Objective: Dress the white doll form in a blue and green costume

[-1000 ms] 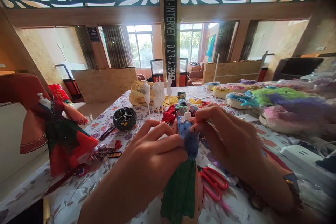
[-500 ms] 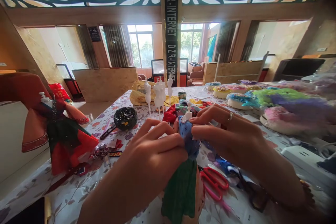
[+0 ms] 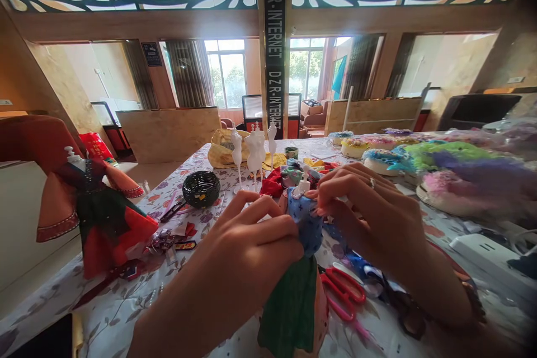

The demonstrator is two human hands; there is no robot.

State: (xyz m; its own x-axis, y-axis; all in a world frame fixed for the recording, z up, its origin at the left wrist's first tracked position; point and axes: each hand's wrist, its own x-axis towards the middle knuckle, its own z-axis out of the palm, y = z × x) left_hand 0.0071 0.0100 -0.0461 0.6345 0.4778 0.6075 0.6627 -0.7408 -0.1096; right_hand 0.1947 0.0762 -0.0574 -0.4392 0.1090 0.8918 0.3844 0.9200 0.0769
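Note:
Between my hands stands a small white mannequin (image 3: 302, 185) dressed in a blue patterned top (image 3: 308, 226) and a green skirt (image 3: 289, 305). My left hand (image 3: 255, 240) is closed on the left side of the blue top, its fingertips partly hidden behind the knuckles. At the right shoulder of the top, my right hand (image 3: 361, 210) pinches the blue cloth near the mannequin's neck. Red-handled scissors (image 3: 344, 291) lie just right of the skirt.
A second mannequin in a red and dark green dress (image 3: 100, 218) stands at left. A black basket (image 3: 201, 189), bare white mannequins (image 3: 255, 151) and coloured cloth sit behind my hands. Fluffy trimmed hats (image 3: 453, 162) and a white power strip (image 3: 482, 254) are at right.
My right hand has shifted slightly right, from the neckline to the shoulder edge of the blue top, with its fingers drawn closer together. My left hand stays on the top.

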